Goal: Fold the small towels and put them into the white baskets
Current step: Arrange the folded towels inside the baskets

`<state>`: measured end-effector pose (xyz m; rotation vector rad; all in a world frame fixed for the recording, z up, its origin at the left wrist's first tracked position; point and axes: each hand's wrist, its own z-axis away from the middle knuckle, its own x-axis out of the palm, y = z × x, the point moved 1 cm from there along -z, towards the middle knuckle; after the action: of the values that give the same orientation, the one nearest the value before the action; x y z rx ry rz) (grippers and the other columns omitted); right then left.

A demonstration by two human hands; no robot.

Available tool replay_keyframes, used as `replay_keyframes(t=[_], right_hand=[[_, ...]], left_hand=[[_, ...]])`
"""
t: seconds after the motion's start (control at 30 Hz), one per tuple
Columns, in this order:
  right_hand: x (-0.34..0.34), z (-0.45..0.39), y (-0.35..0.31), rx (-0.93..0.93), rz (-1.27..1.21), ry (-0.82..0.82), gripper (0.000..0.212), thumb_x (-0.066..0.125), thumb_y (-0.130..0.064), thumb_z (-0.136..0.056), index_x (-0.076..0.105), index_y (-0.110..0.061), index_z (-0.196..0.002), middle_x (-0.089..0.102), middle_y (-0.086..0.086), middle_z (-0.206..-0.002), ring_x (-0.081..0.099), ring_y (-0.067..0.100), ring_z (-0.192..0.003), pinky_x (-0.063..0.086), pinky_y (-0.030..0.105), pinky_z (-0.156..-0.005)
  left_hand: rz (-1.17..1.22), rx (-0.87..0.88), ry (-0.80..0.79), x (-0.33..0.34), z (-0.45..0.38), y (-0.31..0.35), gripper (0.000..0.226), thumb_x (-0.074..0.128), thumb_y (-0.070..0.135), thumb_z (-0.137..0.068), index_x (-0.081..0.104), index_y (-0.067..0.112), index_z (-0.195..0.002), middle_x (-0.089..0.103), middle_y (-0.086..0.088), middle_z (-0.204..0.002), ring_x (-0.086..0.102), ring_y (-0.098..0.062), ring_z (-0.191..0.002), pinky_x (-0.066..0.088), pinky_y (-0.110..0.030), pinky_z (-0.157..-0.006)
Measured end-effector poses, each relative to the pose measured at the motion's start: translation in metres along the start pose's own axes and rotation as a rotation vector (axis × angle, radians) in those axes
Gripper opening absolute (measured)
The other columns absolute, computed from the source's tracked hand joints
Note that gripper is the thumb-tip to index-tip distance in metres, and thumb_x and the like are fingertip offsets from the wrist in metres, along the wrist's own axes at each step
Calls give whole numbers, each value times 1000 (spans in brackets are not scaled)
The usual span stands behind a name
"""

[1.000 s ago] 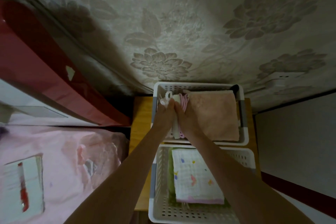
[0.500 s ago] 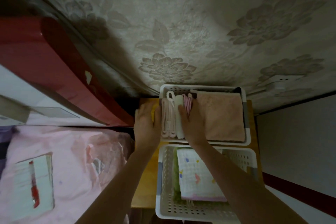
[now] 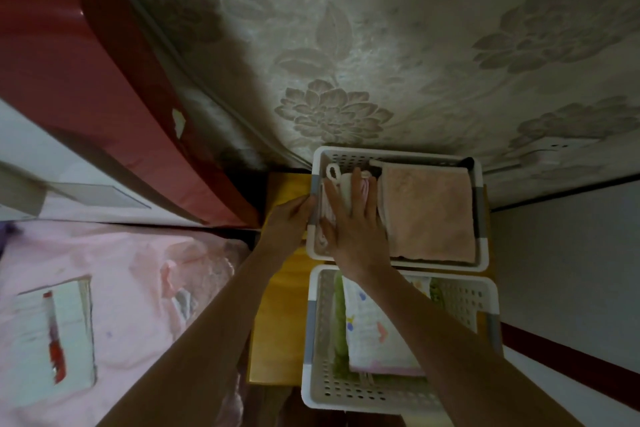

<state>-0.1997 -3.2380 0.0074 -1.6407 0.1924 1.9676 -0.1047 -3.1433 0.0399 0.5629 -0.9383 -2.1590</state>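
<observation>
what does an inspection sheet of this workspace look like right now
surface: yellow wooden stand bearing both baskets
job's things: far white basket holds a peach towel and upright pink and white towels; near white basket holds a printed towel over a green one
clutter: nothing seen
hands: left hand on the far basket's left rim; right hand flat on the upright towels
cables: nothing seen
surroundings: floral wallpaper, red headboard, pink bedding, wall socket

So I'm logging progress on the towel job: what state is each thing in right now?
Far basket: holds towels, left side being packed.
Peach towel: folded, lying flat.
Pink and white towels: on edge, pressed down.
Right hand: flat on those towels.
Left hand: holding basket's left rim.
Near basket: holds folded patterned towel.
</observation>
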Motion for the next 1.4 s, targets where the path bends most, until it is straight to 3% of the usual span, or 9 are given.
replay_keyframes(t=[0.13, 0.27, 0.5, 0.73, 0.87, 1.07, 1.23, 1.3, 1.4], right_hand=[[-5, -14, -4, 10, 7, -81, 68, 27, -51, -100, -18, -33, -148, -31, 12, -153, -18, 37, -145, 6, 45, -120], [-10, 3, -9, -75, 107, 87, 62, 29, -43, -100, 14, -15, -153, 9, 21, -158, 5, 37, -147, 11, 48, -120], [-3, -4, -2, -92, 132, -135, 64, 15, -47, -102, -25, -21, -144, -25, 12, -156, -24, 30, -145, -7, 43, -119], [-46, 28, 13, -51, 71, 132, 64, 32, -39, -99, 11, -12, -154, 8, 16, -160, 2, 29, -148, 5, 39, -120], [-50, 26, 49, 16, 119, 108, 65, 37, -40, -101, -1, -20, -150, 6, 19, -159, 3, 36, -147, 1, 44, -119], [-28, 13, 76, 23, 158, -77, 65, 14, -58, -96, -16, -31, -148, -13, 11, -160, -12, 32, -147, -9, 50, -118], [-49, 15, 67, 0, 129, -119, 67, 19, -54, -100, -14, -25, -150, -13, 14, -160, -13, 32, -147, -5, 53, -118], [-76, 26, 52, -81, 34, -82, 65, 25, -47, -101, -1, -20, -154, -8, 13, -161, -10, 30, -148, 0, 51, -119], [-117, 54, 16, -279, -5, -133, 62, 28, -43, -102, 10, -14, -154, -5, 13, -161, -7, 29, -148, 9, 50, -119]], left_hand=[[35, -8, -6, 2, 2, 1, 30, 46, 25, -101, 65, 3, -108, 61, -17, -92, 61, -26, -81, 56, -46, -75], [25, 13, 1, 2, 3, 1, 24, 45, 23, -102, 66, 11, -104, 65, -23, -99, 63, -30, -85, 55, -51, -79], [-38, 5, 21, 1, 0, 0, 25, 45, 25, -102, 66, 12, -103, 66, -24, -102, 62, -43, -98, 51, -58, -86], [-146, -42, -5, 3, 6, -3, 30, 43, 19, -102, 61, 2, -117, 62, -25, -117, 58, -41, -109, 46, -57, -95], [-251, -4, 47, 7, 16, -6, 31, 44, 20, -101, 62, -2, -113, 64, -25, -106, 60, -37, -89, 48, -43, -77], [-426, 12, 185, 21, 24, -5, 26, 43, 28, -101, 59, 8, -101, 53, 2, -70, 48, -14, -60, 28, -18, -45], [-472, -88, 147, 26, 45, 7, 47, 43, 33, -101, 41, 6, -140, 54, -15, -131, 55, -29, -108, 45, -31, -83], [-496, -113, 159, 22, 69, 17, 49, 45, 32, -100, 41, 7, -142, 47, -15, -141, 48, -32, -126, 40, -35, -102], [-526, -145, 189, 7, 124, 31, 45, 44, 29, -101, 45, 7, -140, 46, -15, -143, 44, -27, -130, 34, -30, -105]])
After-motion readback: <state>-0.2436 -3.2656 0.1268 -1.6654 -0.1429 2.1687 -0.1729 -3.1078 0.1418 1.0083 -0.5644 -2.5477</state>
